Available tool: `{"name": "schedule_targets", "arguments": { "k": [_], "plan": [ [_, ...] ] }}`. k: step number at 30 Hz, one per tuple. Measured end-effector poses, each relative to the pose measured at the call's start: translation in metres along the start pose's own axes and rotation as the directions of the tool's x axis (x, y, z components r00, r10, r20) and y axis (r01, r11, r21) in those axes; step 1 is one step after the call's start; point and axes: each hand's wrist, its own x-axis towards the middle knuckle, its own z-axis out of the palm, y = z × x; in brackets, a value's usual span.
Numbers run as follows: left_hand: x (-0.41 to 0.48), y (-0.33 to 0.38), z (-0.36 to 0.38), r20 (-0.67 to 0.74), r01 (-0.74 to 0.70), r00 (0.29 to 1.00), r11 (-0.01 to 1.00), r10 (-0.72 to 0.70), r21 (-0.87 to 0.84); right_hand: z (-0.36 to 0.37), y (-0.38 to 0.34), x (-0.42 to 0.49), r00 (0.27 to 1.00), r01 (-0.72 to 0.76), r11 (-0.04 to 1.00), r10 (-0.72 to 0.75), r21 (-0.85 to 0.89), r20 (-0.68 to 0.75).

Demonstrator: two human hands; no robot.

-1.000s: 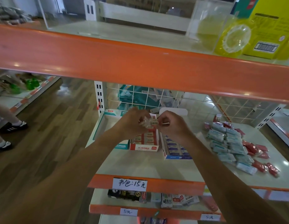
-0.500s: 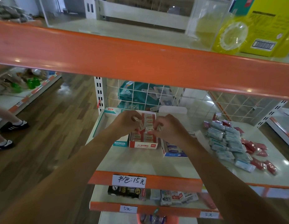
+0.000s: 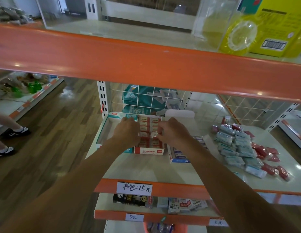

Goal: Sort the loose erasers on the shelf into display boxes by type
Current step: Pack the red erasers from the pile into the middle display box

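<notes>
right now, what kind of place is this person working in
Most likely a stationery aisle in a small shop: orange-edged retail shelving, handwritten price tags on the shelf lips, and a red display box of erasers, with a pile of loose wrapped erasers on the same shelf.

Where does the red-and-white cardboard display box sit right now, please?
In the head view, the red-and-white cardboard display box sits beneath the left hand and right hand, between a teal-edged white box on its left and a blue-and-white box on its right.
</notes>
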Motion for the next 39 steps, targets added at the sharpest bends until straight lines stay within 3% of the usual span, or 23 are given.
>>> {"name": "schedule_targets", "arguments": {
  "k": [3, 16, 24, 29, 32, 39],
  "plan": [
    [0.002, 0.001, 0.006, -0.010, -0.018, 1.000, 0.995, 0.019, 0.093, 0.004, -0.002, 0.003, 1.000, 0.004, 1.000, -0.004, -0.027, 0.006],
    [0.003, 0.009, 0.010, -0.069, -0.044, 0.996, 0.982, 0.058, 0.186, 0.011, -0.005, 0.001, 0.999, 0.008, 1.000, -0.008, -0.010, -0.038],
    [-0.010, 0.070, 0.005, -0.302, -0.202, 0.935, 0.979, 0.188, -0.014, -0.012, 0.057, -0.041, 0.957, -0.012, 0.983, 0.065, 0.183, -0.284],
    [-0.010, 0.124, 0.016, -0.275, -0.267, 0.928, 0.963, 0.250, -0.026, -0.025, 0.115, -0.076, 0.918, -0.083, 0.965, 0.171, 0.247, -0.359],
    [-0.011, 0.153, 0.023, -0.248, -0.319, 0.922, 0.947, 0.299, -0.046, -0.029, 0.144, -0.090, 0.917, -0.140, 0.950, 0.230, 0.278, -0.325],
    [-0.001, 0.215, 0.036, -0.178, -0.361, 0.923, 0.928, 0.340, -0.095, -0.032, 0.184, -0.116, 0.932, -0.155, 0.955, 0.226, 0.252, -0.283]
  ]
}}
